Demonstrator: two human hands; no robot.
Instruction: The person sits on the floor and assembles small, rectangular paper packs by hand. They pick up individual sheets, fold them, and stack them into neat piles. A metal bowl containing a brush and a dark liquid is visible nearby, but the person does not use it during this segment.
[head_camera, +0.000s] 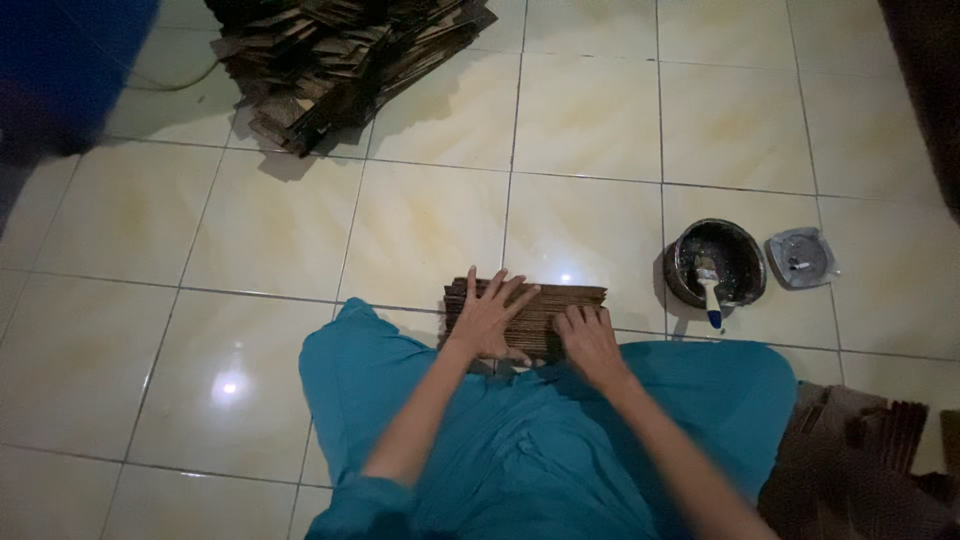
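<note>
- Down on the pale glossy floor tiles (590, 110) we go, and a flat stack of thin brown ribbed sheets (580, 298) lies right in front of the seated person's teal-clad knees (520, 440).
- Left hand (487, 318) is spread wide, fingers fanned, palm pressed flat on the stack's left half. It grips nothing, it just bears down, and I'd judge that's to keep the sheets from sliding.
- Right hand (590, 342) sits on the near right part of the stack, fingers bent and close together, tips on the top sheet. Whether it pinches an edge or only presses, I cannot tell.
- The stack's far edge and right end stick out past both hands, bare and reachable; the near edge butts up against the legs.
- Off to the right, near but apart from the stack, stands a round dark tin (716, 262) with a white-and-blue-handled brush (709, 290) leaning in it, handle over the near rim, handy for the right hand by my reckoning.
- Just beside the tin lies a flat silvery lid (800, 258).
- Far up left, well apart, a big untidy heap of dark brown sheets (345, 60).
- Lower right, more brown sheets (870, 430) by the person's right leg.
- Wide open tile to the left and ahead of the stack; the right side is the crowded one.
</note>
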